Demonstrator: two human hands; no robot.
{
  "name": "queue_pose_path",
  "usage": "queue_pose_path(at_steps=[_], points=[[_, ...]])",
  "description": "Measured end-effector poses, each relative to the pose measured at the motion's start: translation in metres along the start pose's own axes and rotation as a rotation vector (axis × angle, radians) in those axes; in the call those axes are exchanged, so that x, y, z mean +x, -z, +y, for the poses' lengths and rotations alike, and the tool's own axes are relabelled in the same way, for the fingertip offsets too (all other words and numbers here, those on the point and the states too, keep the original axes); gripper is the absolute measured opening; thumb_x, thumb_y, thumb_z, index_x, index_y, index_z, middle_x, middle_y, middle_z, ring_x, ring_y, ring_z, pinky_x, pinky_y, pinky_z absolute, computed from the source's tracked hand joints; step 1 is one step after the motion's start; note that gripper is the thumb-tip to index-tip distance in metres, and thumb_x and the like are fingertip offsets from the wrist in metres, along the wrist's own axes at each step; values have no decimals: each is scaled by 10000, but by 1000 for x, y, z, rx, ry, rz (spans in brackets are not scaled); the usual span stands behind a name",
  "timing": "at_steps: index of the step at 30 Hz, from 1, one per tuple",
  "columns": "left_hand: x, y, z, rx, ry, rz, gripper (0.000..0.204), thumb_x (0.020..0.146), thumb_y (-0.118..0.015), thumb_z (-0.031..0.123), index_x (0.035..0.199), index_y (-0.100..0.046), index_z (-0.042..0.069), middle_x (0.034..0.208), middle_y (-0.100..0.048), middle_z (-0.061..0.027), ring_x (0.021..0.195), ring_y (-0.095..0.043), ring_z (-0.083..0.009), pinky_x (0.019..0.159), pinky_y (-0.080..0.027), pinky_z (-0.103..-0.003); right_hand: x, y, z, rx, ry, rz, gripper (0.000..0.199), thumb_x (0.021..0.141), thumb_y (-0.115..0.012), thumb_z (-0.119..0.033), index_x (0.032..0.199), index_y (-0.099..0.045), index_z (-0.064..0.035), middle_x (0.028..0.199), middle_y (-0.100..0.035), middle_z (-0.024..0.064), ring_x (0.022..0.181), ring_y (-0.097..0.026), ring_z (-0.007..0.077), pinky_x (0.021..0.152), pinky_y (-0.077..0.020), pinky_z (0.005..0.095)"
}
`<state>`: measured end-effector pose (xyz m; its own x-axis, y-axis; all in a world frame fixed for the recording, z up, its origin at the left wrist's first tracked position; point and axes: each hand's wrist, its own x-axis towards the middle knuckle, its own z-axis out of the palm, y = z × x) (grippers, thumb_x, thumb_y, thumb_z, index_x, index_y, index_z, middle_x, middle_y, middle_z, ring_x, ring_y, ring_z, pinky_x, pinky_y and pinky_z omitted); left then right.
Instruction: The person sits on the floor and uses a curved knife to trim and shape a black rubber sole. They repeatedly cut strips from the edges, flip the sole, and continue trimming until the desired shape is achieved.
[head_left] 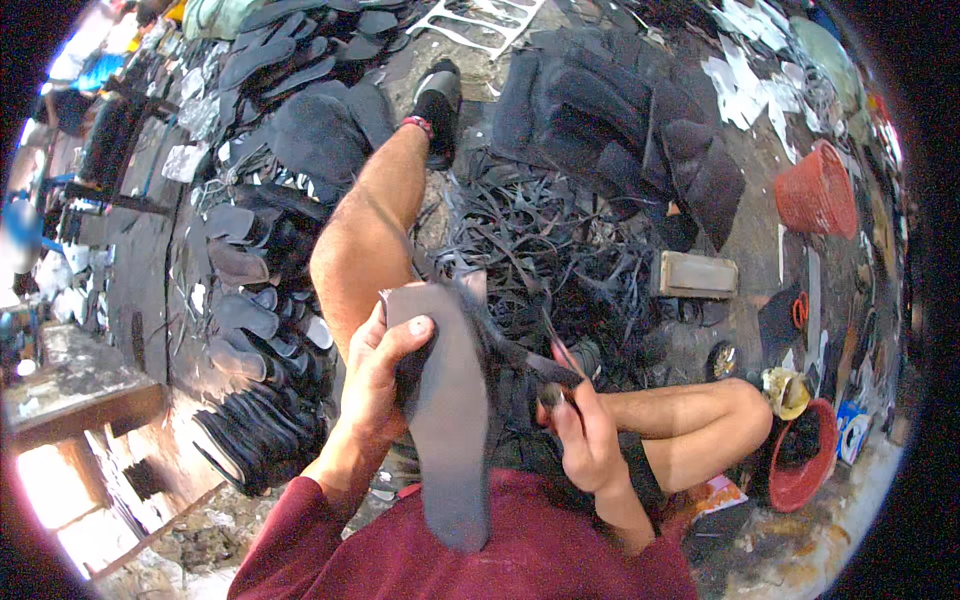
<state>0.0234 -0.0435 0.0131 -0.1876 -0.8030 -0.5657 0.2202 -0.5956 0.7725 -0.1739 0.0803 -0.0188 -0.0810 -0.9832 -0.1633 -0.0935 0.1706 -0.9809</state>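
My left hand [368,385] grips the forefoot end of a long grey shoe sole [450,430], thumb on its top face and fingers underneath. The sole points toward me, its near end over my maroon shirt. To its right, my right hand [592,440] is closed on a dark strip [528,362] that stretches back toward the sole's edge. A small dark-ended piece also shows by the right thumb, too blurred to name. Whether the strip is still joined to the sole I cannot tell.
Tangled black offcuts [540,230] lie between my legs. Black sheets [590,110] are heaped beyond them. Stacked soles [265,435] stand at the left, near a wooden bench [90,400]. At the right are a pale block [697,274], a red basket [815,190] and a red basin [805,480].
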Motion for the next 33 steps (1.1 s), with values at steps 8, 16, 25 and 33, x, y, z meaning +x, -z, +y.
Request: queue_pose_path(at_steps=[8, 16, 25, 33], points=[[-14, 20, -6, -100, 84, 86, 372, 842, -735, 223, 1132, -610, 28, 915, -683, -65, 752, -661, -167, 692, -562, -318, -121, 22, 65, -374, 180, 52, 365, 849, -627, -95, 1209, -685, -75, 840, -662, 153, 681, -621, 330, 619, -508, 421], [-30, 2, 5, 45, -7, -98, 321, 803, -802, 154, 1053, -653, 17, 944, -718, -74, 798, -667, -157, 749, -553, -322, -2, 30, 15, -402, 297, -28, 451, 867, -664, -122, 1316, -645, -157, 758, -603, 109, 639, -595, 305, 582, -490, 411], [-20, -33, 16, 364, 43, -462, 337, 825, -824, 184, 1060, -707, -28, 943, -723, -57, 861, -656, -127, 776, -527, -279, 50, 86, -54, -515, 446, -260, 404, 831, -635, -27, 1233, -675, -42, 802, -679, 151, 560, -606, 267, 513, -470, 363], [38, -4, 41, -338, -550, 211, 413, 898, -665, 147, 1276, -547, 30, 1111, -643, -91, 981, -632, -238, 953, -512, -388, -10, 77, 15, 200, 52, 446, 492, 1071, -385, -361, 1389, -457, 7, 727, -528, 1, 580, -476, 65, 506, -378, 204]])
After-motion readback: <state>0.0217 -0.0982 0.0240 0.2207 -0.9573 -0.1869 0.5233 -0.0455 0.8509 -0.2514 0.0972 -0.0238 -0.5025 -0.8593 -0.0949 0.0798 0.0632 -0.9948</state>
